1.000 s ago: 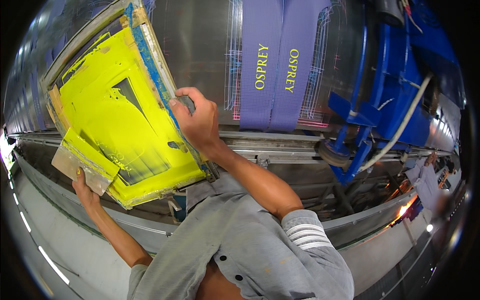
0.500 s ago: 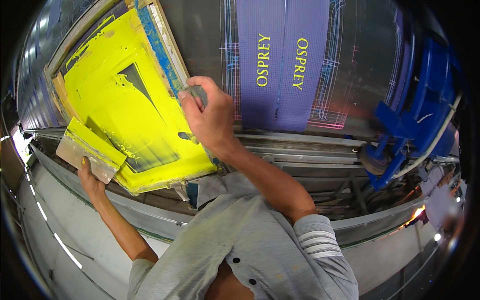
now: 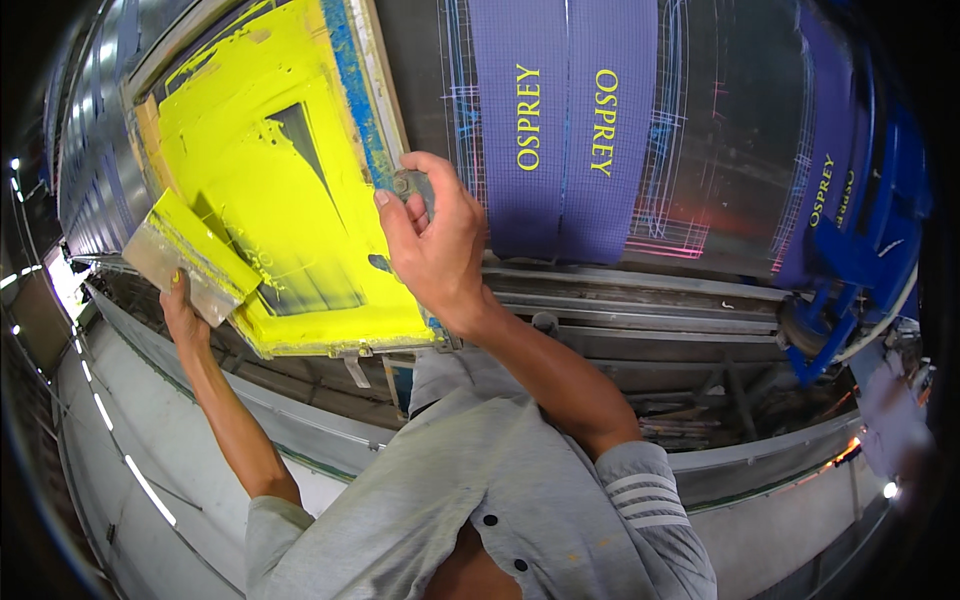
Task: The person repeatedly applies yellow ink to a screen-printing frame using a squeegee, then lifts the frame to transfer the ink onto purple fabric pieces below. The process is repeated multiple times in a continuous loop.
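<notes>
A printing screen with a wooden frame [image 3: 388,75] lies tilted at the upper left, its mesh thickly smeared with bright yellow ink [image 3: 270,200]. My left hand [image 3: 187,318] grips a wide squeegee [image 3: 178,262] by its pale back, and yellow ink coats the blade side. That squeegee is over the screen's lower left corner. At the screen's right side, my right hand [image 3: 445,245] is curled around a grey rounded knob [image 3: 408,186]. Right of this hand lie purple fabric panels [image 3: 560,215] with yellow lettering, flat on a dark table.
A blue wheeled machine [image 3: 870,255] stands at the far right beside another printed purple panel [image 3: 822,130]. Metal rails [image 3: 640,300] run along the table's near edge. More purple pieces [image 3: 85,195] lie on the table at the far left.
The screen, with both hands and the squeegee, has shifted right toward the purple panels. The blue machine is farther right, and a lettered panel beside it now shows.
</notes>
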`<state>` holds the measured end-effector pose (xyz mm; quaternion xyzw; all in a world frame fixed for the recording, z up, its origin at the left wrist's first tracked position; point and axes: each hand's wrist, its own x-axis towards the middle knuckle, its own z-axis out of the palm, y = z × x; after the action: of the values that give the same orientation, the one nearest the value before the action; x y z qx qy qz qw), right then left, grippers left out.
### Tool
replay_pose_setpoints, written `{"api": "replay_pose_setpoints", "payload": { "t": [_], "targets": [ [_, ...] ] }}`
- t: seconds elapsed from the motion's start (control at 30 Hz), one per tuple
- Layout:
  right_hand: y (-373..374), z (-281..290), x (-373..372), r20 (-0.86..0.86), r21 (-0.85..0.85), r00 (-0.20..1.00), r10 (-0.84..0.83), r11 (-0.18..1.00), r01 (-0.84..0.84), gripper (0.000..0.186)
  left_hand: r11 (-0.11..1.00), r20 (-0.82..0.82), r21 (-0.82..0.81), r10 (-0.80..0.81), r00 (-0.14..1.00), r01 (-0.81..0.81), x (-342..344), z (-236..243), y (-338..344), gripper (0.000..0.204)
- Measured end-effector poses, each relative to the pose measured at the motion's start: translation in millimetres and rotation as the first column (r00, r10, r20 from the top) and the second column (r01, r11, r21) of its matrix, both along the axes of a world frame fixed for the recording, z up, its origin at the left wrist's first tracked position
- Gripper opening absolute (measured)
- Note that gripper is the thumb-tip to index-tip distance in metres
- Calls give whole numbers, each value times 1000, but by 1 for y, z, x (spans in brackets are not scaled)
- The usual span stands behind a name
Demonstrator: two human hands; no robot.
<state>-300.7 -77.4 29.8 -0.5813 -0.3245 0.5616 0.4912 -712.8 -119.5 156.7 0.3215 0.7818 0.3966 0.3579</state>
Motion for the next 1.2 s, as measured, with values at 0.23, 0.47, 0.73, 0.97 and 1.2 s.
{"api": "replay_pose_setpoints", "payload": {
  "t": [0.23, 0.47, 0.73, 0.97, 1.2],
  "targets": [
    [11, -2, 95, 186, 27, 977, -101, 995, 98, 26, 997, -24, -21, -68, 997, 68, 102, -26, 54, 45],
    [45, -32, 269, 589, 78, 791, -168, 985, 152, 29, 994, 418, 48, -109, 902, 98, 268, -122, 72, 45],
    [30, -96, 338, 585, 97, 792, -173, 985, 144, 30, 991, 607, 40, -125, 785, 127, 320, -168, 62, 47],
    [31, -99, 341, 526, 76, 837, -151, 989, 130, 28, 993, 379, -46, -84, 922, 109, 336, -119, 55, 36],
    [33, -87, 351, 596, 69, 791, -136, 991, 119, 30, 946, -129, -184, -293, 947, 268, 363, -113, 39, 33]
  ]
}}
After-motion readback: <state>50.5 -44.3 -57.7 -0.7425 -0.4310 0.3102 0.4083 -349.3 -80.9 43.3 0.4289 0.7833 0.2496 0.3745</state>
